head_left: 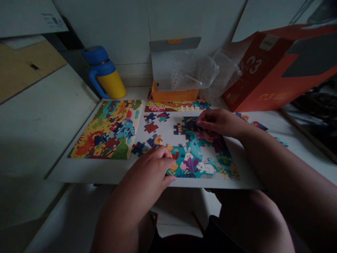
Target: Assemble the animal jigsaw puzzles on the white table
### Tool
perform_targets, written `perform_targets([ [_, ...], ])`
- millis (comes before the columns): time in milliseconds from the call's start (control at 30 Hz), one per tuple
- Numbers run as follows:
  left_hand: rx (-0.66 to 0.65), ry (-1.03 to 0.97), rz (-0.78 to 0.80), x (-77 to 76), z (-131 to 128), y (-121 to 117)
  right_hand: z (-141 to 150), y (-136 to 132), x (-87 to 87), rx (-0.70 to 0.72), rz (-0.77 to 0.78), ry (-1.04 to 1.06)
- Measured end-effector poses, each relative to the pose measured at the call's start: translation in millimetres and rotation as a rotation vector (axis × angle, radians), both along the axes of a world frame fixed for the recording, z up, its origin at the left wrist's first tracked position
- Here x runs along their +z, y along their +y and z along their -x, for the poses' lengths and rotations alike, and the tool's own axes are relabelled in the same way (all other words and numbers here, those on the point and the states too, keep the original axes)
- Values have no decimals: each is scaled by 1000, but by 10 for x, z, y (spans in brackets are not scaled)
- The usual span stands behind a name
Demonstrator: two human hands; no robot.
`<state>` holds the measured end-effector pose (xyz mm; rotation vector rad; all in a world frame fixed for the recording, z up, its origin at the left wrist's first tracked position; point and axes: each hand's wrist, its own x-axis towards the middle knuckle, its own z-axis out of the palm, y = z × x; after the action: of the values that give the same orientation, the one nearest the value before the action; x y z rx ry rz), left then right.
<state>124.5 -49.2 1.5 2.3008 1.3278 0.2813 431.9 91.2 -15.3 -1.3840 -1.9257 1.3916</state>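
A partly built jigsaw puzzle point(202, 163) with white rabbits on teal lies on a white board point(105, 172) in front of me. My left hand point(155, 163) rests curled on the puzzle's left edge, fingers pressed on a piece there. My right hand point(218, 123) lies over the puzzle's upper part, fingertips pinched on a dark puzzle piece point(191, 123). Several loose pieces point(151, 127) lie on the board between the hands and to the left.
A colourful puzzle sheet point(107, 130) lies at the left. Behind stand a blue and yellow bottle point(106, 73), an orange box point(173, 95) with a clear plastic bag point(195, 72), and a large red box point(273, 66). A wall runs along the left.
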Motion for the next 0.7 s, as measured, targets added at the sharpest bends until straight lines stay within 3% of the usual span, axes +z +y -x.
perform_targets([
  [233,42,-4,27,20,-37,-17,-12,-1,-10,-10,-78,-60],
  [333,49,11,40,2,-38,-13,-17,-7,38,-43,-319,-218],
  [433,45,27,13,-19,-39,-1,15,-96,194,-27,-626,-375],
  [567,33,47,-21,-42,-121,38,220,-490,519,12,-931,-562],
  [633,22,53,-61,-102,-204,79,387,-778,648,62,-981,-591],
  [700,37,62,-102,-217,-289,135,551,-1054,717,207,-962,-468],
])
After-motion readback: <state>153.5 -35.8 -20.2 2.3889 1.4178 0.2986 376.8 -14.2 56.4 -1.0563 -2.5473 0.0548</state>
